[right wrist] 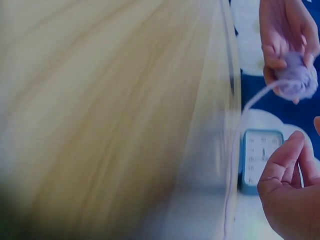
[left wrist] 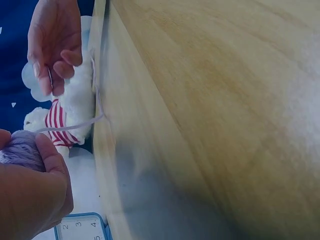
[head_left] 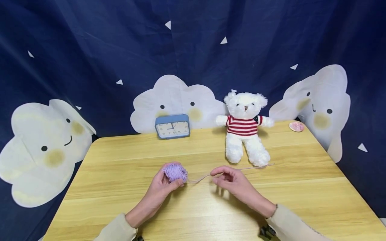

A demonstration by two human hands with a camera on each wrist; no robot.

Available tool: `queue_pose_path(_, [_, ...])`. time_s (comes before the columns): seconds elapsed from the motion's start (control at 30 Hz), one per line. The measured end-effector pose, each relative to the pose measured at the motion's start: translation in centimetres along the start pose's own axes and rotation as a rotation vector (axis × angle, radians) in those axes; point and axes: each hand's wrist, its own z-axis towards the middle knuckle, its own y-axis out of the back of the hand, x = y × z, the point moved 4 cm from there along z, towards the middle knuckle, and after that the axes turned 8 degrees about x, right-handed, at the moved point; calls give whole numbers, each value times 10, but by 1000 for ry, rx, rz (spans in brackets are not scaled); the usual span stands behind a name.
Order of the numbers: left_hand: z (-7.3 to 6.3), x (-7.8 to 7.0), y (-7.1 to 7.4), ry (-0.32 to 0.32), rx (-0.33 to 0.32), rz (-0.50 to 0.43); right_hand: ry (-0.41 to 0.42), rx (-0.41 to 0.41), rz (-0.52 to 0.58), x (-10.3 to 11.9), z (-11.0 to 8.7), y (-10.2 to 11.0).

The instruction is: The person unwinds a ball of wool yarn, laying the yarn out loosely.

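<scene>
Left hand [head_left: 163, 187]: I grip the yarn ball [head_left: 176, 172]
Right hand [head_left: 236, 184]: relaxed, I hold nothing — strand [left wrist: 60, 129] nearby
Bear [head_left: 243, 125]: further back

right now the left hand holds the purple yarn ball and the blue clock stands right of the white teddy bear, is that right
Not quite: the blue clock stands left of the white teddy bear, as the head view shows. The left hand does hold the purple yarn ball.
</scene>
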Motion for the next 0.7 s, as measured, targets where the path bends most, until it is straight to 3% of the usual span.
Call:
queue_pose_path(0.33, [-2, -3, -2, 9, -3, 10, 29, 77, 50, -1, 21, -35])
queue_pose_path(0.7, [-2, -4, -2, 16, -1, 5, 14, 121, 52, 3, 30, -51])
